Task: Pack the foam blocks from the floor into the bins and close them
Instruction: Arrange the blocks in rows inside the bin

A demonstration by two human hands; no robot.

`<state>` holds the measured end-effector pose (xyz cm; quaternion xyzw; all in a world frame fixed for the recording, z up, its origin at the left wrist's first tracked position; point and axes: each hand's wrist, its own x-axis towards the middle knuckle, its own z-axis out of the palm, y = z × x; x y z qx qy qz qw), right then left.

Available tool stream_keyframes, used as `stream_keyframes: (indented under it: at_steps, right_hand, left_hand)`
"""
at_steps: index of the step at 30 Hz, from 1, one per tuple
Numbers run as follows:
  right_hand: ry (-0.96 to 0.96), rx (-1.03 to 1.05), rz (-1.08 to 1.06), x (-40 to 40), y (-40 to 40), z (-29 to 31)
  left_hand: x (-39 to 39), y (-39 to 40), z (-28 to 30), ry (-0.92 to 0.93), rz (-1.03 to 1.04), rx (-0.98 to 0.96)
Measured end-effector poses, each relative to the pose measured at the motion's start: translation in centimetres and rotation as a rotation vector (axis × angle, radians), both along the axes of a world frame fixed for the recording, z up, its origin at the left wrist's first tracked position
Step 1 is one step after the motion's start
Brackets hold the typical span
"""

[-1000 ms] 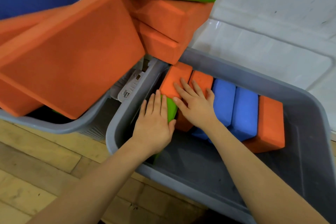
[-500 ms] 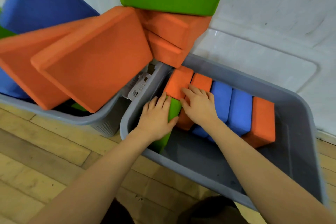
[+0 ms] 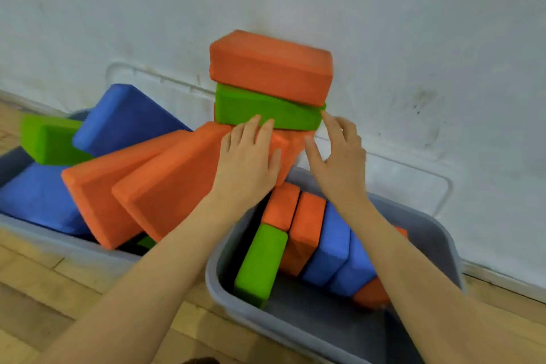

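Note:
Two grey bins stand side by side against the wall. The right bin holds a row of upright foam blocks: a green block, orange ones and blue ones. The left bin is overfilled with a leaning pile, topped by an orange block on a green block. My left hand lies with straight fingers on the orange blocks under that green block, fingertips at its lower edge. My right hand is spread open at the stack's right corner, a fingertip touching the green block.
Two large orange slabs lean out over the left bin's front rim. Blue blocks and another green block fill the pile's left side. White bin lids lean on the wall behind. Wooden floor lies in front.
Both hands have left the blocks inside the right bin and risen to the stack above the left bin. The view has tilted up, showing the pile's top.

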<state>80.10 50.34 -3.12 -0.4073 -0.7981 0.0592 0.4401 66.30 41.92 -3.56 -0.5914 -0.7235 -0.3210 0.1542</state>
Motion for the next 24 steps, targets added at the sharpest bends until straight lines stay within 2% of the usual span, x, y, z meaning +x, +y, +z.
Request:
stream_keyframes:
  at_steps: [2,4,9,13,18,21,24]
  right_hand:
    - [0.047,-0.007,0.019,-0.9,1.7,2.0]
    - [0.011,-0.068,0.020,-1.7,3.6,3.5]
    - [-0.102,-0.207,0.101,-3.0,8.4,4.0]
    - [0.043,-0.214,0.250,-3.3,10.1,2.6]
    - [0.169,-0.090,0.260,-3.5,9.7,2.6]
    - [0.260,0.018,0.260,-2.1,8.4,3.6]
    - [0.321,0.022,0.272,0.3,6.9,5.1]
  left_hand:
    - [-0.6,1.4,1.9,-0.021,0.018,0.039]
    - [-1.3,3.2,3.2,-0.029,0.030,0.035]
    - [-3.2,7.8,4.1,-0.012,0.107,-0.104]
    - [-4.0,9.9,3.6,0.021,0.114,-0.142]
    - [-4.4,10.0,2.7,0.079,0.143,0.008]
    - [-4.1,9.3,3.6,0.304,0.185,0.164]
    - [-3.0,8.6,5.9,0.447,0.195,0.304]
